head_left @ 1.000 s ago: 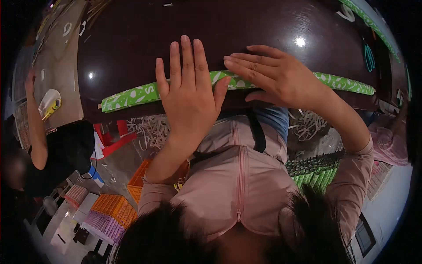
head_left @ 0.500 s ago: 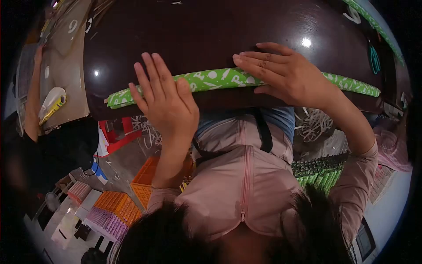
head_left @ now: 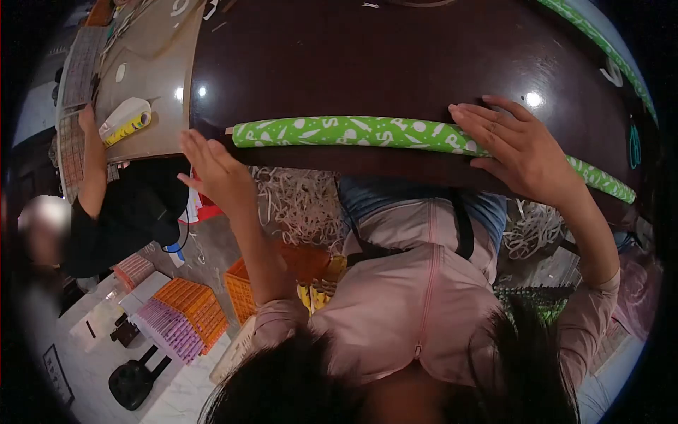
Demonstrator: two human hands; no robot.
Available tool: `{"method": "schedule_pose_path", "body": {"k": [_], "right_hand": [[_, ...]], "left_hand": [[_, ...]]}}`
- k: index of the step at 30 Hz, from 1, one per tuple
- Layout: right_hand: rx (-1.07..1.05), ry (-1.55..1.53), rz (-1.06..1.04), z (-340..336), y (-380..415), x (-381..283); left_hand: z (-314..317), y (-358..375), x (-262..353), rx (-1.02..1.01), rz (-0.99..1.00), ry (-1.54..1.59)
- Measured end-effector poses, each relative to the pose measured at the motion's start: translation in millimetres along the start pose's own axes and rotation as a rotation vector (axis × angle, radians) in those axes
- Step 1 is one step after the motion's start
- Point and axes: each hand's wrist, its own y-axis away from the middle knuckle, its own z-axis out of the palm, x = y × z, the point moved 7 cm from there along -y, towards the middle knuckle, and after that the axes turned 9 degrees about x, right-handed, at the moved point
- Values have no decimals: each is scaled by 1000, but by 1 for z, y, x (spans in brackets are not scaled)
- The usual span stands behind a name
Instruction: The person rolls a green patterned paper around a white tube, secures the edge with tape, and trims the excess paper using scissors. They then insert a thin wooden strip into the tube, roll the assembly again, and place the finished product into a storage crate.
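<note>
A long tube wrapped in green paper with white letters and shapes [head_left: 353, 132] lies along the near edge of the dark table [head_left: 339, 63]. Its left end shows a short light-brown tip. My right hand [head_left: 512, 145] rests flat over the tube's right part, fingers stretched out, hiding a stretch of the paper. Off the tube's left end, my left hand [head_left: 217, 172] hovers near the table edge with its fingers extended, holding nothing.
A second green-patterned strip [head_left: 600, 41] runs along the far right table edge, near teal-handled scissors [head_left: 634, 145]. At left, a co-worker's arm [head_left: 94, 169] reaches beside a yellow roll [head_left: 128, 129]. Shredded paper strips [head_left: 300, 205] and orange crates [head_left: 187, 304] are below.
My left hand has come off the tube and moved left past its end. My right hand stays on the tube. The whole view has shifted, showing more of the co-worker at left.
</note>
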Motion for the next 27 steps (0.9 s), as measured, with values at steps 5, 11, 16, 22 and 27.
{"method": "schedule_pose_path", "body": {"k": [5,11,16,22,27], "right_hand": [[-44,50,-19,0,1,2],[1,-115,77,3,4,7],[1,44,-60,5,5,0],[51,138,-127,4,6,-6],[135,259,-181,-5,6,-20]], "left_hand": [[-27,-23,3,215,-121,146],[-48,17,174,-75,316,572],[-34,43,220,-157,442,415],[-32,43,220,-138,502,277],[-30,43,221,-150,483,273]]}}
